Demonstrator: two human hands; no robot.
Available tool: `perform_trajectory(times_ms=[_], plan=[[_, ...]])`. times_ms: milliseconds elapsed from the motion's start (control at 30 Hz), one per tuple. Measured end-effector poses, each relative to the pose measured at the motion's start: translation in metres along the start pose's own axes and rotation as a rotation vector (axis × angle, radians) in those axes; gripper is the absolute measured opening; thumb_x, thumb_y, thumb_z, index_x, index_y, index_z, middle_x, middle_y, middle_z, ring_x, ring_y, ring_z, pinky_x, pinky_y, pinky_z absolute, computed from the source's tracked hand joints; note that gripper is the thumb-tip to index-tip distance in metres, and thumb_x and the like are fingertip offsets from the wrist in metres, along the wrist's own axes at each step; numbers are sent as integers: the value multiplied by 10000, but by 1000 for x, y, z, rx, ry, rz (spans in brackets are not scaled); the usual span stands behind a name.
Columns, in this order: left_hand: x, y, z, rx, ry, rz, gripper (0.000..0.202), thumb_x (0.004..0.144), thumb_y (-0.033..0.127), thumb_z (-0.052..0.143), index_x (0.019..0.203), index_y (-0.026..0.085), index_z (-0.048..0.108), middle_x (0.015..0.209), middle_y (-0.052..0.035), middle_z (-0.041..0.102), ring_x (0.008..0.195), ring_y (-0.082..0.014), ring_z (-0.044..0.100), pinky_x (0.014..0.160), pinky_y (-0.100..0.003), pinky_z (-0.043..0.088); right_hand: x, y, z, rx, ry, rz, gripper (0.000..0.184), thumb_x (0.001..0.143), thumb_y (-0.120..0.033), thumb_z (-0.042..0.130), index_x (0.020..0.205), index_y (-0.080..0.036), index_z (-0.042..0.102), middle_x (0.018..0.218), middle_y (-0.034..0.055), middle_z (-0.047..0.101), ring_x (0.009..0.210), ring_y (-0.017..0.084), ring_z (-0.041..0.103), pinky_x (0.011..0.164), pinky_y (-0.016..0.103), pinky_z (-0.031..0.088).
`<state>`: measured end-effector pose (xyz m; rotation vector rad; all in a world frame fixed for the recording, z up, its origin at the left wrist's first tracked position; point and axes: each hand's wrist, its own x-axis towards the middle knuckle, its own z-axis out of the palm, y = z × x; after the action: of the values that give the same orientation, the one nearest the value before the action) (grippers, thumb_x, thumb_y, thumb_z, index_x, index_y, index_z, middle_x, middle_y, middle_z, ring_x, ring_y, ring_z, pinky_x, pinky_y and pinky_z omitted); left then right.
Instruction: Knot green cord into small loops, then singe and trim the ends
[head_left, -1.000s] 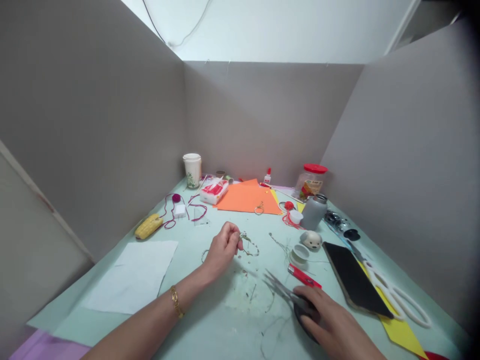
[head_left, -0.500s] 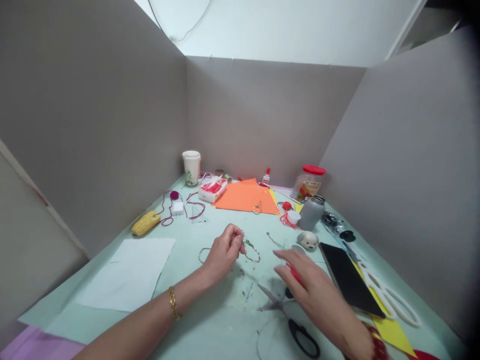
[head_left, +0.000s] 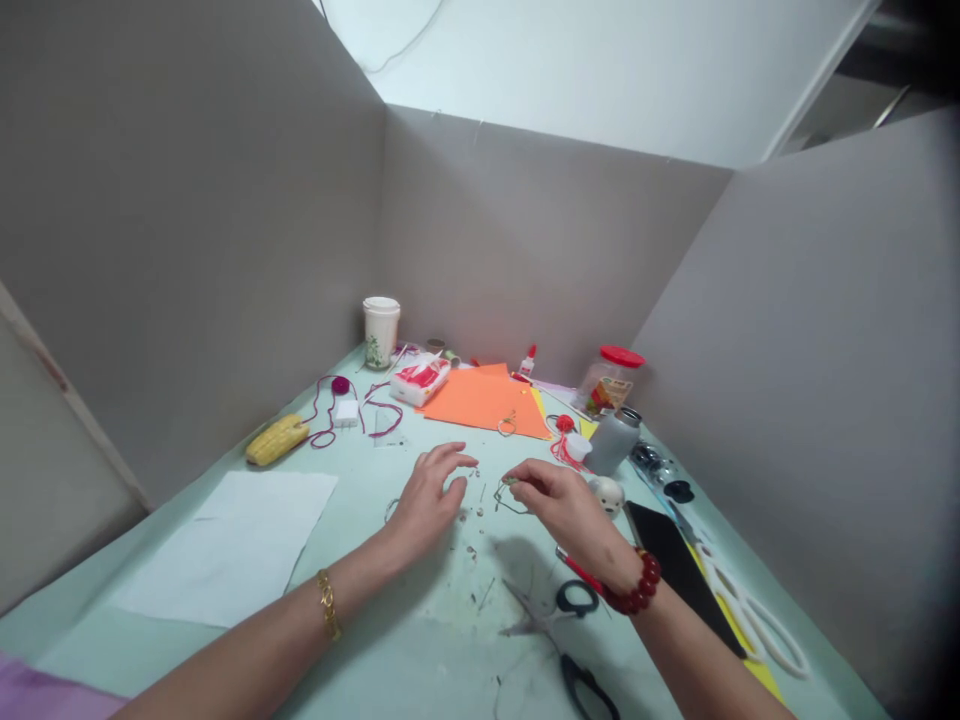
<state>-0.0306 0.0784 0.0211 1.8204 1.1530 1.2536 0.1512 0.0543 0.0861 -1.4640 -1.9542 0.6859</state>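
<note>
Head view: right hand (head_left: 566, 508) has its grip clamped on a thin bent wire (head_left: 510, 503) (a light pinch), left hand (head_left: 427, 500) open and empty above scattered scraps (head_left: 469, 525) on the worktop (head_left: 420, 610).

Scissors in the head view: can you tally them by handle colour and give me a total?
Black-handled scissors: 1
White-handled scissors: 1
Total: 2
</note>
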Motion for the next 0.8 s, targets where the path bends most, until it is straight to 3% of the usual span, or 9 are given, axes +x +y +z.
perform_trajectory(times_ms=[100, 167, 267, 400, 467, 567, 800], plan=[[-1, 10, -5, -46, -82, 58, 315, 904, 299, 392, 1122, 259, 615, 1280, -49, 558, 1245, -231, 411, 1067, -434, 278, 2, -6, 1, -70, 8, -61, 169, 806, -207, 480, 743, -199, 637, 688, -7, 623, 643, 145, 530, 607, 260, 388], [-4, 15, -5, -139, -184, 35, 348, 914, 343, 385, 1201, 253, 560, 1266, -64, 571, 1199, -232, 467, 1024, -406, 336, 3, -12, 3, -125, 12, -106, 169, 809, -196, 478, 746, -201, 634, 704, -2, 629, 650, 147, 541, 609, 261, 384], [-7, 18, -1, -171, -259, -22, 389, 826, 335, 544, 1206, 255, 519, 1088, -51, 650, 958, -214, 597, 855, -339, 449, 5, -19, 6, -251, 15, -153, 177, 801, -152, 467, 748, -196, 630, 737, 15, 633, 672, 154, 556, 618, 264, 379], [-9, 14, 3, -161, -198, -47, 279, 803, 261, 539, 1081, 236, 538, 756, 20, 639, 687, -153, 600, 680, -262, 453, 5, -23, 7, -385, 12, -197, 195, 813, -123, 444, 749, -192, 614, 744, 28, 620, 667, 155, 552, 613, 267, 369], [-8, 14, 3, -181, -195, -32, 179, 853, 258, 449, 987, 219, 562, 721, 20, 614, 625, -132, 581, 633, -244, 440, 4, -23, 7, -417, 15, -206, 207, 838, -138, 431, 746, -193, 608, 744, 31, 614, 669, 155, 552, 617, 269, 371], [-7, 15, 1, -149, -180, 23, 220, 893, 258, 363, 866, 204, 575, 692, 18, 573, 593, -120, 534, 611, -236, 412, 3, -20, 7, -441, 31, -211, 226, 858, -152, 414, 739, -193, 602, 745, 35, 610, 677, 157, 553, 625, 273, 376], [-10, 18, 0, -39, -157, 39, 166, 902, 320, 381, 899, 221, 514, 599, 61, 448, 574, -124, 426, 571, -232, 318, 4, -16, 13, -392, 18, -208, 196, 826, -128, 438, 758, -185, 612, 747, 32, 618, 678, 157, 549, 625, 271, 380]])
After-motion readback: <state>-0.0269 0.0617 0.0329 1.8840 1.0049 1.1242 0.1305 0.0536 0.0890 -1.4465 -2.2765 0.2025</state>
